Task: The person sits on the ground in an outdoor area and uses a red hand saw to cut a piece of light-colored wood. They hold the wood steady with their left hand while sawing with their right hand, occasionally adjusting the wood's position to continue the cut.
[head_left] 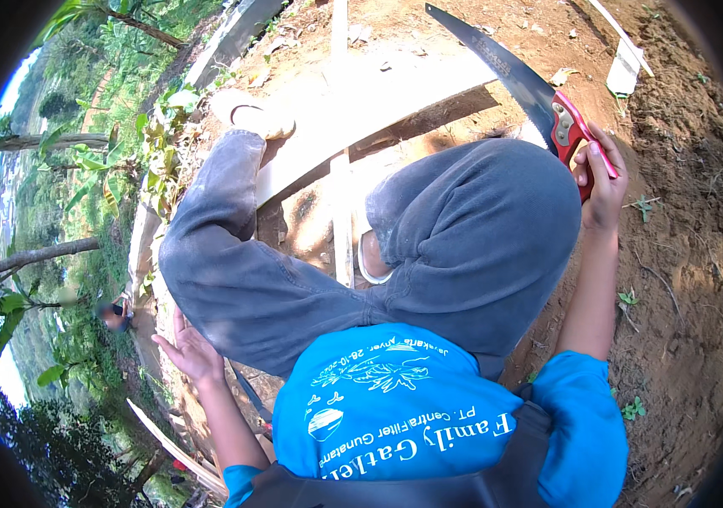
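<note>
Toward two o'clock, gripped a saw (512,74) by its red handle (575,127) in the right hand (600,179), with fingers curled closed about the grip. Pointed the curved blade (484,51) up toward twelve, out past the bent right knee (505,212), presumably to hold the metal clear of the grey trousers (437,254). Held it at the right end of the pale plank (395,106); could not tell from this angle whether touching. Near eight o'clock, had the left hand (196,354) empty, with fingers loosely spread, just beside the left thigh (247,296), perhaps for balance. Straight up toward twelve, had the plank slantwise over a thin strip (342,203), likely raised off the soil (683,212) by it, judging by the shadow beneath. Toward eleven, set the left foot (251,117) by the plank, perhaps for a steady stance; could not make out the contact for glare.
</note>
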A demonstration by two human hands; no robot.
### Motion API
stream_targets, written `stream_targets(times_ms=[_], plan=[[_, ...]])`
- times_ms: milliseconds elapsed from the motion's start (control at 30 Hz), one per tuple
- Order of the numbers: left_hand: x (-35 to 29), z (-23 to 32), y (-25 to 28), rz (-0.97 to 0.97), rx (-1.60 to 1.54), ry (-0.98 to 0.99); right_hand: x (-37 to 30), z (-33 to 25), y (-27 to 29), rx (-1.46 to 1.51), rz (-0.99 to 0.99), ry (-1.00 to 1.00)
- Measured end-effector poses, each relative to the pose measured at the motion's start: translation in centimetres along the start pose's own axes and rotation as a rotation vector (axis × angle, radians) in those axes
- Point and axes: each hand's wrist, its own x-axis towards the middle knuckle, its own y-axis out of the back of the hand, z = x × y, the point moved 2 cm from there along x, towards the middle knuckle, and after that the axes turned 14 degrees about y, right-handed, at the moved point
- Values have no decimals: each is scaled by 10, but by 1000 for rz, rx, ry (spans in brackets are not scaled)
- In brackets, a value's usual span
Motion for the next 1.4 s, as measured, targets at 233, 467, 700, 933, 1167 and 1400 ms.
stream_targets(times_ms=[233, 467, 700, 933, 1167, 1400], plan=[[90, 64, -136, 107, 955, -947, 21, -7, -19, -74, -54, 38], [224, -83, -267, -605, 1697, -545, 15, 1, -18, -144, -15, -9], [319, -161, -262, -329, 2110, -414, 8, 31, -33, -140, 36, -79], [330, -162, -233, -383, 2185, -402, 13, 57, -58, -148, 10, -102], [340, -183, -250, -424, 2279, -560, 19, 73, -77, -87, -36, -120], [411, -180, -230, -294, 1618, -443, 22, 90, -127, -88, -110, -61]])
